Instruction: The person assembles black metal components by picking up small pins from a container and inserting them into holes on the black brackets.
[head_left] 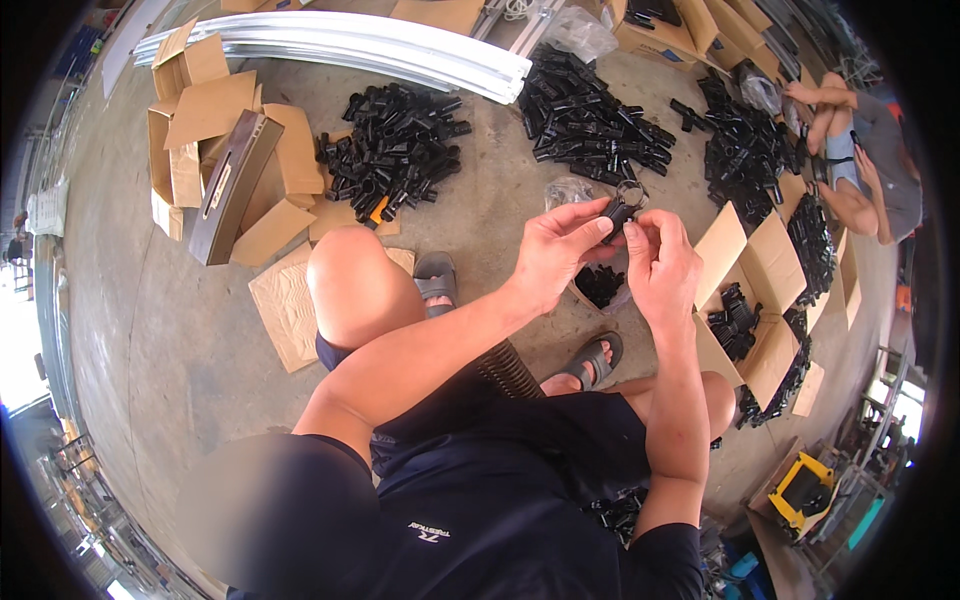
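In front of me, above the floor, I hold up a black plastic fitting (pixel 621 209) with an open ring at its far end. My left hand (pixel 556 248) pinches it between thumb and fingers from the left. From the right, the closed thumb and fingers of my right hand (pixel 664 264) meet its near end; any small piece between those fingertips is hidden. Under the hands sits a small open box (pixel 580 296) of small black parts, partly covered by my wrists. Just past the fitting lies a crumpled clear plastic bag (pixel 568 192).
Piles of black fittings (pixel 392 150) lie ahead on both sides. Opened cardboard boxes stand left (pixel 290 150) and right (pixel 775 255), the right one holding fittings. Long white metal profiles (pixel 340 45) lie at the back. Another person (pixel 868 165) sits at far right.
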